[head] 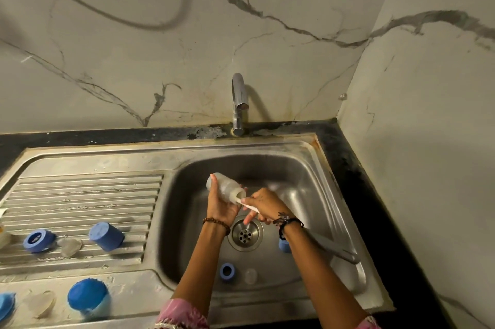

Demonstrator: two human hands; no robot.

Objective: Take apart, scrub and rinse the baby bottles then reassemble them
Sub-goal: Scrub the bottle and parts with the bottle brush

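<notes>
- Bottle [224, 186] gripped round its body by left hand [223, 206], tilted over sink [308, 165].
- Brush handle [247, 205] pinched in right hand [263, 204], head inside the mouth.
- Scrubbing step, apparently; rinse under tap [239, 103] likely next, needing water on.

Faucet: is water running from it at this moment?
No. No stream shows below the spout of the faucet, and the bottle held in the left hand sits over a basin with no falling water.
</notes>
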